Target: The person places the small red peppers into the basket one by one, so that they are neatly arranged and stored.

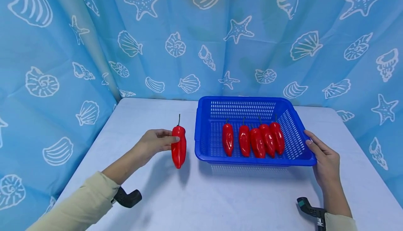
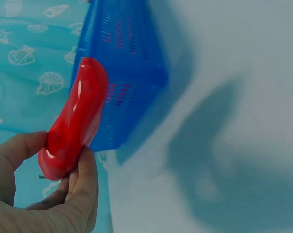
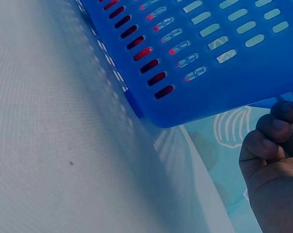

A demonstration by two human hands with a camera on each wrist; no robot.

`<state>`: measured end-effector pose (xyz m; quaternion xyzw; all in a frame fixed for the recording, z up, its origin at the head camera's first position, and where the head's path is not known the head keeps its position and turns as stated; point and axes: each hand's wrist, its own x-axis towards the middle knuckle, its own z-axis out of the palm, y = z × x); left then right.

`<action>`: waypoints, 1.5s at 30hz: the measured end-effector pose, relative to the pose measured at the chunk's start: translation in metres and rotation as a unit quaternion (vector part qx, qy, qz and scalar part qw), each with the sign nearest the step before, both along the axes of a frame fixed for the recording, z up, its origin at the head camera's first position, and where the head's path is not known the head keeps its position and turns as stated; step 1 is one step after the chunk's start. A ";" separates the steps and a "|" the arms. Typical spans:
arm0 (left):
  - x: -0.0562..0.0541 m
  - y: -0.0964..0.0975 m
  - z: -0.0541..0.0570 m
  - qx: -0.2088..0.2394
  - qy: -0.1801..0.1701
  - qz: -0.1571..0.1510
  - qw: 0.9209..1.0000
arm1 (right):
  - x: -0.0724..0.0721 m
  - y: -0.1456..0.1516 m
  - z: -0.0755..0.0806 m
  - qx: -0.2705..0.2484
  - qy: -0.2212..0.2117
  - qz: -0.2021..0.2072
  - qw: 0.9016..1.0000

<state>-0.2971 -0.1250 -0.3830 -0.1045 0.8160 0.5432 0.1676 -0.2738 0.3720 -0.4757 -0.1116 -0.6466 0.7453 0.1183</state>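
Note:
My left hand [image 1: 154, 143] pinches a glossy red pepper [image 1: 178, 150] between thumb and fingers, its thin green stem pointing up. The pepper hangs left of a blue plastic basket [image 1: 203, 129], apart from it, and casts a shadow on the table. In the left wrist view the same pepper [image 2: 81, 116] partly covers the basket's side. Several more red peppers [image 1: 228, 140] lie side by side in the basket, mostly toward its right half. At the basket's right rim my right hand [image 1: 325, 159] grips the edge; the right wrist view shows its curled fingers [image 3: 268, 141] beside the slotted wall.
A white cloth covers the table [image 1: 252, 199]. Behind and to the sides hangs a blue curtain [image 1: 189, 49] printed with white shells and starfish. Black devices [image 1: 127, 197] are strapped at both wrists. The basket stands near the table's back edge.

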 end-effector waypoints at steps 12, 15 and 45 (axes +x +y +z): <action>-0.012 0.014 0.027 0.014 0.021 -0.020 0.999 | 0.001 0.000 0.001 -0.001 0.005 -0.004 1.000; -0.015 0.023 0.029 0.013 0.027 -0.032 0.999 | 0.002 0.000 0.000 0.000 0.003 -0.004 1.000; -0.069 0.116 0.021 -0.072 0.038 -0.077 0.994 | 0.002 0.000 0.000 0.024 0.004 0.001 1.000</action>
